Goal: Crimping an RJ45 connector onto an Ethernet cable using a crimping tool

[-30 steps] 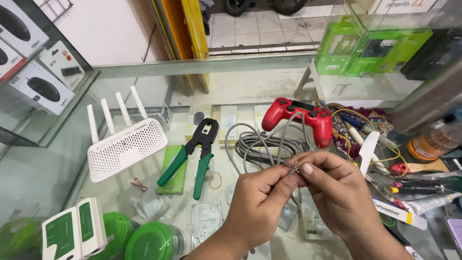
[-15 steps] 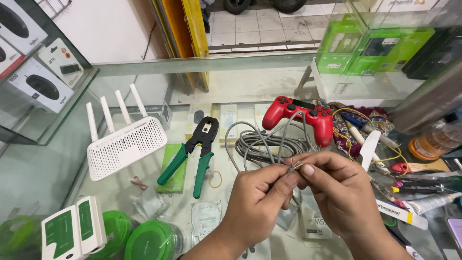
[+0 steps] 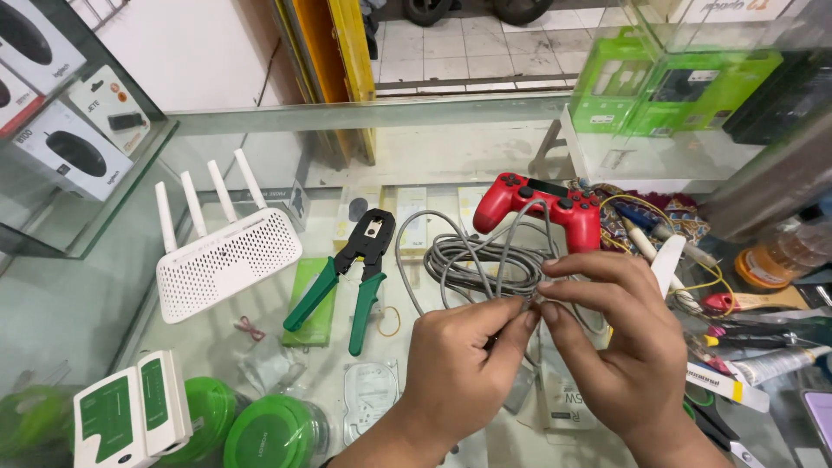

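Note:
My left hand (image 3: 459, 373) and my right hand (image 3: 620, 338) meet at the lower middle of the view, fingertips pinched together on the end of a grey network cable (image 3: 485, 260). The rest of that cable lies coiled on the glass counter just beyond my fingers. Whether a clear plug sits on the cable end is too small to tell. A crimping tool with green handles (image 3: 347, 277) lies to the left of the coil. Behind the coil rests a red game controller (image 3: 542, 204).
A white router with several antennas (image 3: 225, 256) stands at the left. A white-and-green cable tester (image 3: 130, 416) and round green packs (image 3: 269, 433) lie at the lower left. Loose cables, pens and tubes (image 3: 745, 347) crowd the right. Green boxes (image 3: 667, 82) sit behind glass.
Both hands stay pinched on the cable end and have shifted only slightly. Nothing else on the counter has moved.

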